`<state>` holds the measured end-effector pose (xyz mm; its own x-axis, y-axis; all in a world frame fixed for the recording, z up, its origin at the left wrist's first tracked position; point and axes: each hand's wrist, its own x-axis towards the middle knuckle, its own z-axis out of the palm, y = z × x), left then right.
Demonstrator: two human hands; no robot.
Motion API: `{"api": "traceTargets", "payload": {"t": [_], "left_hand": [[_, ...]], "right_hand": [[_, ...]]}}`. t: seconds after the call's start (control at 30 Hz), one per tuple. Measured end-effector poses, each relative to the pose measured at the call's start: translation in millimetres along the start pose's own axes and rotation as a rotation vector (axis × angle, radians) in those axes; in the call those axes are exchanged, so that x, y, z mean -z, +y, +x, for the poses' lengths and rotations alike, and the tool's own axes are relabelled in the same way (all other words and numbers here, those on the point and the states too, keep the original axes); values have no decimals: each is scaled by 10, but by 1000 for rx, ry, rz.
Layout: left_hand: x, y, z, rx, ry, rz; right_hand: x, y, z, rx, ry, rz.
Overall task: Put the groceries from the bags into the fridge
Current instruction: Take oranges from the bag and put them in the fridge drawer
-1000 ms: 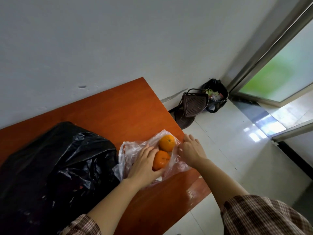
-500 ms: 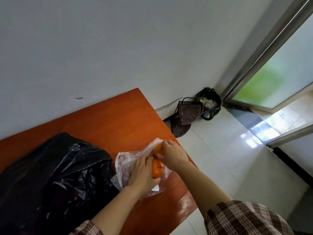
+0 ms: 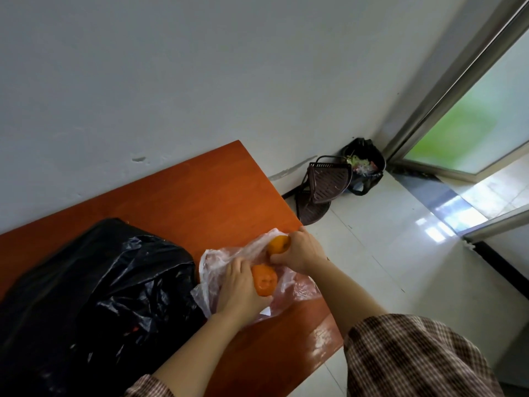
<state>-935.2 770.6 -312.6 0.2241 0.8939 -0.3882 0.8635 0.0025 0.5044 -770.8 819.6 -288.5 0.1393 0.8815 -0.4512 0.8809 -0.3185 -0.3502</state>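
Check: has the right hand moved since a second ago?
Yes. The right hand came left from the edge of the table onto the far orange in the clear bag.

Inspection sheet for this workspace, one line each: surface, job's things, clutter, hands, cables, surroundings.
Surface: table against a white wall.
Job's things: clear bag holding a far orange and a near orange; black bag beside it; no fridge in view.
Clutter: nothing seen.
Hands: left hand holds the near orange; right hand grips the far orange.
Cables: nothing seen.
Surroundings: basket and bin on the floor; glass door at right.
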Motion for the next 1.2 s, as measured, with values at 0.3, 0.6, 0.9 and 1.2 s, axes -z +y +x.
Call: {"api": "traceTargets", "payload": {"t": [0.3,0.6,0.9,1.2], "left_hand": [[172,-120,-77,103,6,-54],[376,-36,-104,181,98,-270],[537,-13,-206,184,158,-417],[540,122,-668,241,101,-205]], "right_hand": [[-67,-56,-106,367,97,-546],[157,-36,-297,211,34,50],[408,-45,-765,81,-75,737],[511,210,-1344,59,123,950]]}}
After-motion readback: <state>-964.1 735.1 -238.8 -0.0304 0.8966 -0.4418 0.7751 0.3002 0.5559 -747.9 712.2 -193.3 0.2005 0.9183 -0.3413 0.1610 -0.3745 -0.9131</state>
